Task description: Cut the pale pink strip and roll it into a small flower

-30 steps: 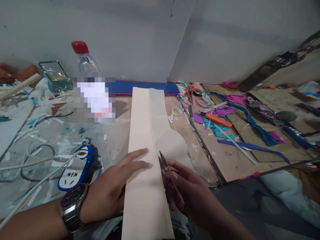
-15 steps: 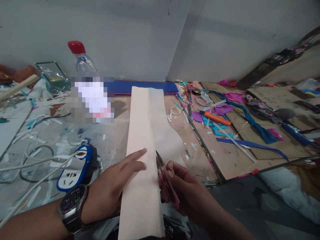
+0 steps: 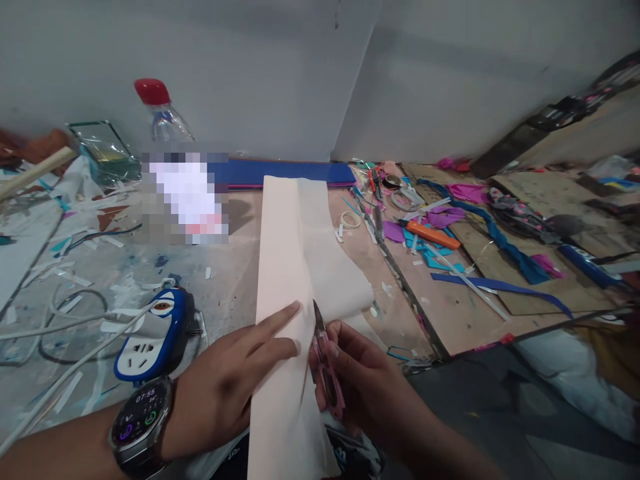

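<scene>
A long pale pink strip of paper [image 3: 280, 267] runs away from me across the table. My left hand [image 3: 235, 380] rests on its near part, palm down, with the visible fingers stretched out over the surface. In my right hand [image 3: 363, 367] is a pair of scissors with pink handles [image 3: 330, 380], gripped by thumb and fingers. The blades point away from me at the strip's right side. To the right, a thinner whitish part of the sheet [image 3: 335, 273] spreads out with a curved edge.
Left of the strip lie a blue and white power strip [image 3: 145, 357] with cables and a red-capped bottle [image 3: 153, 92]. Right are an orange utility knife [image 3: 433, 235], a tape roll [image 3: 350, 220] and coloured scraps. Blue sheets [image 3: 285, 172] lie along the wall.
My left hand has shifted slightly right on the paper. The scissors have tilted and moved a little left, and the whitish part on the right has lifted and curled.
</scene>
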Tool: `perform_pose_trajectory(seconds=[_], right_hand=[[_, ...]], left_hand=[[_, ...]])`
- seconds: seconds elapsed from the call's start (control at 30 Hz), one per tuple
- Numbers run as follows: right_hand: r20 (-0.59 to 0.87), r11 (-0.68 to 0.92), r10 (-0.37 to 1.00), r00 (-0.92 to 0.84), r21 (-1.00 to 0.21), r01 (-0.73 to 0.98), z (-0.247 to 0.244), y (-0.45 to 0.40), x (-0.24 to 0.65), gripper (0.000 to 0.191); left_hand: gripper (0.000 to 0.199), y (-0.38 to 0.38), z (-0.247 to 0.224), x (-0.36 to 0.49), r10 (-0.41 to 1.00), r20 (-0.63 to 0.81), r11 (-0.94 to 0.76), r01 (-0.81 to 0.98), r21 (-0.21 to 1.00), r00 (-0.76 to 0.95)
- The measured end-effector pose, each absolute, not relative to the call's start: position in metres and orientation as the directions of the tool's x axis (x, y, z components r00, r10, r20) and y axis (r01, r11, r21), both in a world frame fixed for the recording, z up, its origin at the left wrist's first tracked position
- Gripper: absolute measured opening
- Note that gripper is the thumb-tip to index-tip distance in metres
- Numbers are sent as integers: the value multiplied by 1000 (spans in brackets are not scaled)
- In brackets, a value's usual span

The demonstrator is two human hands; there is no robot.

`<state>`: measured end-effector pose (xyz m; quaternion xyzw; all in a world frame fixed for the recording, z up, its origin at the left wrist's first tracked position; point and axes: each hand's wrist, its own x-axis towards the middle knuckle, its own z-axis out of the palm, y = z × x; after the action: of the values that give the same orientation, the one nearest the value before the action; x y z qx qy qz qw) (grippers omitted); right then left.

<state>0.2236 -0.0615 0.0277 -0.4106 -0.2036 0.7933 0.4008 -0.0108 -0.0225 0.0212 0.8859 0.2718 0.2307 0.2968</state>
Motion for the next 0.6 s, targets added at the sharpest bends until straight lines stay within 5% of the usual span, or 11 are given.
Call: perform_pose_trajectory(seconds=[0.6], right_hand=[[-486,-553,827,-283,-610,-568,23,-67,217,34]], left_hand=[[58,-18,21,-13,649,202,-644,387,660,734]])
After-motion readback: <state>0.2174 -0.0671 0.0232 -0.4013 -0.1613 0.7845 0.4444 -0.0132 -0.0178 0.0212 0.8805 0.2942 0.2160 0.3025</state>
